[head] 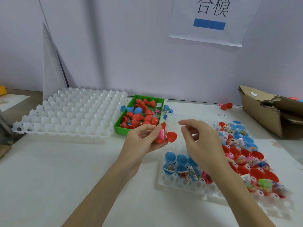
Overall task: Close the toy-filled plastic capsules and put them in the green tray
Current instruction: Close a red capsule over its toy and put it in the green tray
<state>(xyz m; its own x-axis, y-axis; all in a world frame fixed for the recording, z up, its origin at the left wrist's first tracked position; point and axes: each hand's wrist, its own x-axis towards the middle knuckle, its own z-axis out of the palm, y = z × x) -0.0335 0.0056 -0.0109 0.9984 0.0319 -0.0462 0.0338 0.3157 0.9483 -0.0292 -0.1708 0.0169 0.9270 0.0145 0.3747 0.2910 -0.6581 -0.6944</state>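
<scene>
The left hand grips an open red plastic capsule (pink toy bulging out), the right hand is loose and empty, so the toy may get pinched on closing.

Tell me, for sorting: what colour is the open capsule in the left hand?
Red capsule, pink toy inside; head view.

A white worktop holds everything. At ten o'clock sits a big white bumpy tray. Just beside it, toward twelve, is the green tray. At four o'clock lies a white holder tray. A torn cardboard box sits at two o'clock.
</scene>
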